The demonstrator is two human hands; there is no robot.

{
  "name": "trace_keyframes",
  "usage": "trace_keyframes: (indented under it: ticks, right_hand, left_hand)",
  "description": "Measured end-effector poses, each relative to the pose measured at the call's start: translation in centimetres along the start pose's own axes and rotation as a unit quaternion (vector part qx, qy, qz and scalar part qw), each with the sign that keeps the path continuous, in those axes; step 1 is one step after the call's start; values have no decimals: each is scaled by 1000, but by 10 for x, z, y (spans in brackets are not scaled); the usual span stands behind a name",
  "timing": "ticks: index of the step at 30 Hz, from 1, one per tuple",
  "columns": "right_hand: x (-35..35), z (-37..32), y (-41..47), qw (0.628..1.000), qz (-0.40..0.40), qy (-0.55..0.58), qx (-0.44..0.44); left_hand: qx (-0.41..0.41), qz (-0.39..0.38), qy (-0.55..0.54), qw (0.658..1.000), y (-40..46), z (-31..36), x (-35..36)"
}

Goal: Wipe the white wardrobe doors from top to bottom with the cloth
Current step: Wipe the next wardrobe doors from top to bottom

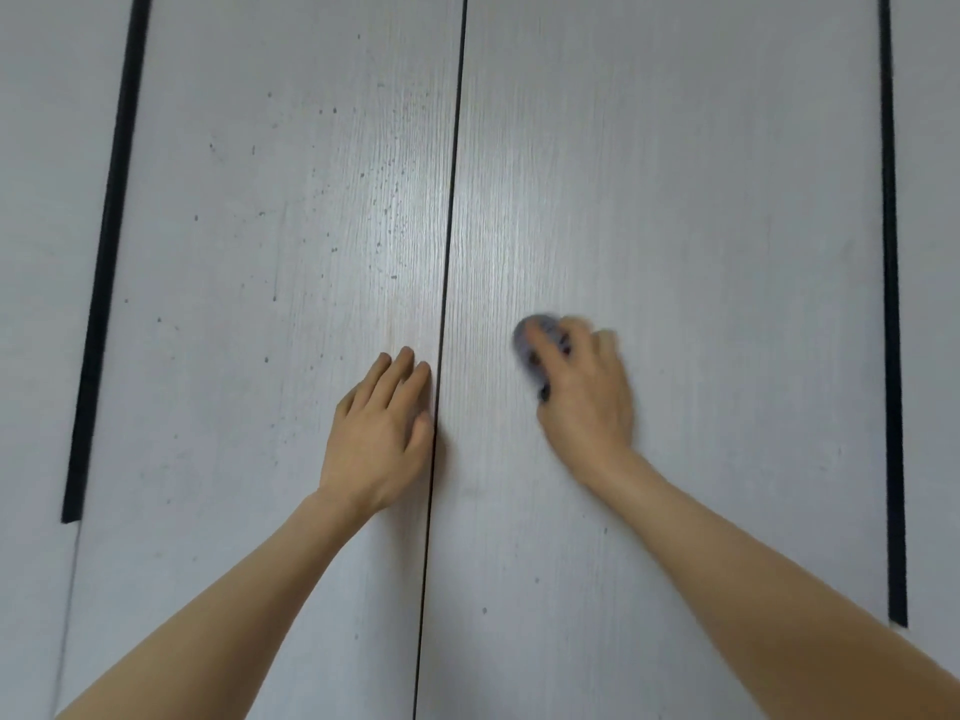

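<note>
While my left hand point(382, 428) lies flat against the left wardrobe door point(260, 252), fingers straight and held together with their tips pointing up, my right hand point(584, 387) presses the cloth point(535, 345) against the right wardrobe door point(675, 200); the left hand grasps nothing and sits just beside the dark seam point(447, 283) where the two doors meet, its edge nearly touching that line; the cloth, a small greyish-blue wad with darker flecks, lies under the right hand's curled fingers and shows past them on the upper left side, toward the seam; most of it is hidden beneath the palm, and the hand and cloth are blurred; I cannot tell how the cloth is folded; the cloth rests a little right of the seam, slightly higher on the panel than the left hand; dark specks dot the left door's white wood-grain surface; black vertical strips point(104, 262) run along the outer edges of both doors.
</note>
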State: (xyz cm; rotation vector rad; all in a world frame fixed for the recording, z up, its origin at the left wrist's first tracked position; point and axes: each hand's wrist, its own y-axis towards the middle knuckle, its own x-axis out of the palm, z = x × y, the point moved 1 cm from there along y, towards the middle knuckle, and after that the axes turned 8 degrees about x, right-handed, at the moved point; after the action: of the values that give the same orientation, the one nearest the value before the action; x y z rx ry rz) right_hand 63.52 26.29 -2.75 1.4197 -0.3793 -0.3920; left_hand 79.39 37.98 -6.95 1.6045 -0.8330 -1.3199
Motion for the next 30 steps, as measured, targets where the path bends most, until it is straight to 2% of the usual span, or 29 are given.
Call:
trace_keyframes:
  ticks: [3,6,8,11,13,16,19,21,22,24,27,30]
  right_hand:
    - [15,-26,-74,967,-126,16,-221]
    - [11,-30,-88,930,-182,0,-321]
    - [8,-28,-58,941,-158,-8,-300]
    - [1,-17,-12,988,-81,-7,-130]
    - [4,-16,-20,995,-56,0,-82]
    - [15,-29,-97,981,-92,43,-167]
    - [12,-38,-181,921,-203,39,-330]
    - [5,-28,-198,893,-233,29,-385]
    - [3,-21,-192,896,-224,29,-383]
    - [-3,-7,-163,924,-182,32,-334]
    - [-15,19,-108,977,-103,30,-182]
    - [-19,24,-107,995,-73,46,-45]
  left_hand:
    - [-6,-23,-13,1000,-25,-7,3]
    - [-7,-35,-19,999,-41,-13,4]
    - [-13,-43,-17,999,-47,-14,2]
    - [-22,-52,-15,998,-54,-11,2]
    - [-42,-42,-17,998,-61,-9,4]
    - [-89,-17,-34,995,-76,-9,9]
    - [-97,-17,-34,995,-85,-7,15]
    - [-113,-17,-26,993,-86,-3,18]
    - [-120,-15,-21,992,-86,-2,18]
    - [-129,-19,-11,991,-88,4,20]
    - [-146,-36,-6,989,-89,10,23]
    - [-166,-38,2,985,-89,16,29]
